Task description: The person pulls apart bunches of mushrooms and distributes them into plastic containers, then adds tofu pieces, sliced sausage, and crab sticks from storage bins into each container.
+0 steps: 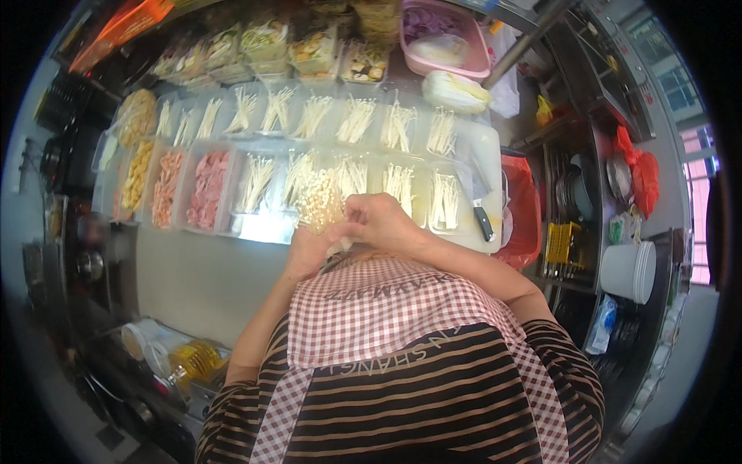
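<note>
Close to my apron, my left hand (311, 246) is wrapped round the base of a bunch of enoki mushrooms (321, 199), its pale caps pointing away from me. My right hand (380, 220) is bent over the bunch's right side, fingertips and thumb closed together on its stems. Just beyond stand clear plastic tubs in two rows, several with small bundles of enoki, such as the near tub (258, 184) and the far tub (356, 121). Part of the tub straight behind the bunch is hidden by it.
A black-handled knife (483, 223) lies on the white cutting board (487, 151) at the right. Left tubs hold pink meat slices (207, 189) and orange pieces (167, 188). Farther back are a Chinese cabbage (454, 91) and a pink basin (479, 58). A red-lined bin (522, 213) stands right.
</note>
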`<action>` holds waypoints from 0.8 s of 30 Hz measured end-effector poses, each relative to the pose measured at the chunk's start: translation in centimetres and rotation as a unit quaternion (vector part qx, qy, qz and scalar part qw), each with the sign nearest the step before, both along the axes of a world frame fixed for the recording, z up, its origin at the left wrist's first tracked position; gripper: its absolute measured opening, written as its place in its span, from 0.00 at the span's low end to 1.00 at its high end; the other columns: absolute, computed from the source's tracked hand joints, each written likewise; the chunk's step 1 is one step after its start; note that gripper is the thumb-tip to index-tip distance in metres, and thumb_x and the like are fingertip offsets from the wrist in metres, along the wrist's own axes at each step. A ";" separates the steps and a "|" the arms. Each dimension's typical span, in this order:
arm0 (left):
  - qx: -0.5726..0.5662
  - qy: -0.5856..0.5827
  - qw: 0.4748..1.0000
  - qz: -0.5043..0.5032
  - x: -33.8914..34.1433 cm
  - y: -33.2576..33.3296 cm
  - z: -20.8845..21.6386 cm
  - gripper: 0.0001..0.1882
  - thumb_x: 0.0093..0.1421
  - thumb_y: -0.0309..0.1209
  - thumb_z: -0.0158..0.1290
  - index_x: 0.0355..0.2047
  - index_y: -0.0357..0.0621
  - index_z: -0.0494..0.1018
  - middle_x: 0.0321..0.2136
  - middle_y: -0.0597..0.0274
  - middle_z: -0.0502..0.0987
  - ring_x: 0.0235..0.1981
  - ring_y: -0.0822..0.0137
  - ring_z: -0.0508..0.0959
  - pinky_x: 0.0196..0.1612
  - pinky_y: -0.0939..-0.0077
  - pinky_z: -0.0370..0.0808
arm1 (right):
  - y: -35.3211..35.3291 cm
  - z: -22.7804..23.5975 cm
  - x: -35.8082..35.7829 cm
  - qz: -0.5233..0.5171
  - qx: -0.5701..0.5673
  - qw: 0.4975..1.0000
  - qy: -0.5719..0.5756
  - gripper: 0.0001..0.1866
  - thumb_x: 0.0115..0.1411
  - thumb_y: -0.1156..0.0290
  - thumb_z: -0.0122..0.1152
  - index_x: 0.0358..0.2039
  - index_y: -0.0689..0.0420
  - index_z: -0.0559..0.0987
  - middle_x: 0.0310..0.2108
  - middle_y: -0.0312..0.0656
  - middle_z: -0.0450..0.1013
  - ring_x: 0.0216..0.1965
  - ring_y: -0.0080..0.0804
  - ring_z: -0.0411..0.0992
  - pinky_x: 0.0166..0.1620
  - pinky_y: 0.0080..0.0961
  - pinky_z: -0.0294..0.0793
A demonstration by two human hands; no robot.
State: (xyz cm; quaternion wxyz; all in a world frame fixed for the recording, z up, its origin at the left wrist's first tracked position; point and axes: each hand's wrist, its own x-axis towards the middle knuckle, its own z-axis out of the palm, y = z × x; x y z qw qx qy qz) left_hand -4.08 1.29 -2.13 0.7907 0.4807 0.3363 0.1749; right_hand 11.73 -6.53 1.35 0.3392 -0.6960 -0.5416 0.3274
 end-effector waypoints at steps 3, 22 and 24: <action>0.060 0.061 0.994 -0.065 0.3 0.4 0.8 0.15 0.55 0.29 0.58 0.42 0.37 0.72 0.36 0.62 0.76 0.34 0.71 0.76 0.34 0.77 0.73 | -0.6 -1.7 0.1 -0.041 0.040 0.998 0.041 0.12 0.49 0.69 0.66 0.22 0.63 0.73 0.17 0.42 0.71 0.21 0.28 0.71 0.25 0.24 0.69; -0.012 -0.158 0.985 -0.067 4.3 -0.6 -5.0 0.23 0.60 0.32 0.51 0.54 0.39 0.63 0.46 0.59 0.71 0.45 0.69 0.73 0.48 0.75 0.70 | -0.7 -2.4 2.2 0.025 0.078 0.993 -0.088 0.49 0.45 0.62 0.69 0.62 0.63 0.52 0.58 0.56 0.57 0.60 0.47 0.56 0.61 0.36 0.56; -0.009 -0.174 0.982 -0.069 5.5 -1.7 -0.7 0.23 0.61 0.35 0.51 0.54 0.40 0.63 0.47 0.59 0.70 0.47 0.70 0.71 0.50 0.75 0.68 | -0.9 -2.2 3.6 -0.012 0.019 0.994 0.110 0.49 0.45 0.62 0.70 0.63 0.62 0.52 0.58 0.55 0.57 0.60 0.45 0.56 0.60 0.35 0.56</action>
